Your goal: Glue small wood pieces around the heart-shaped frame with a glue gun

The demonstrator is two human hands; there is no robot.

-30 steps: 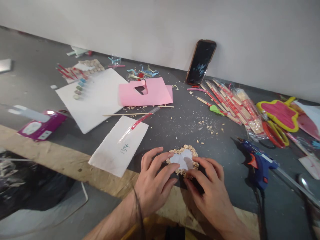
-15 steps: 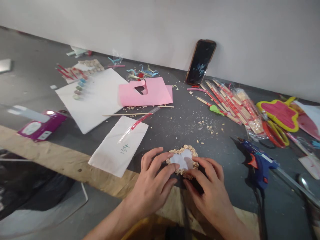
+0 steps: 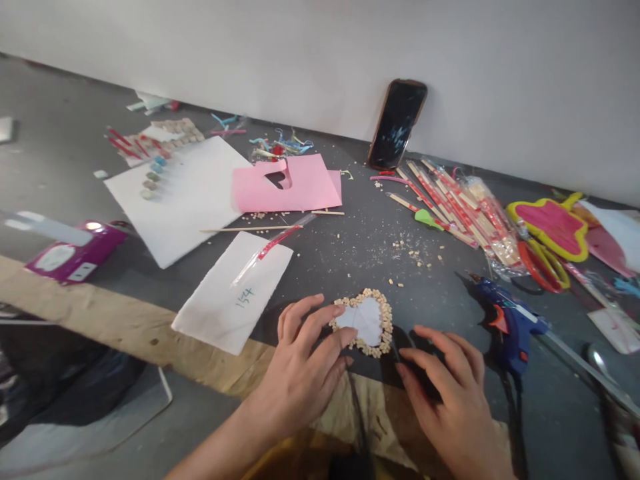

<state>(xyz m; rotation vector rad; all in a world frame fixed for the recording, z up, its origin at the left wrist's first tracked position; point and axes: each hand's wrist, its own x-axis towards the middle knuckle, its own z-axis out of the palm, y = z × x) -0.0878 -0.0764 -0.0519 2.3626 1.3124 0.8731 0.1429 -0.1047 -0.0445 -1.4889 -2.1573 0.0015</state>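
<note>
A white paper heart lies on the dark table near its front edge, bordered by small tan wooden pieces. My left hand rests at the heart's left side, fingers spread and fingertips touching its edge. To the right of the heart, apart from it, my right hand hovers low with fingers apart and nothing in it. The blue hot glue gun lies right of that hand, nozzle pointing up and left. Small cut wooden bits are scattered beyond the heart.
A white card marked 154, pink paper with a heart cutout and a large white sheet lie left. Wrapped chopsticks, scissors and a propped phone are right. A purple device stands far left.
My right hand has let go of the heart's right edge and moved right, away from it. My left hand stays at the left edge. The view has shifted slightly.
</note>
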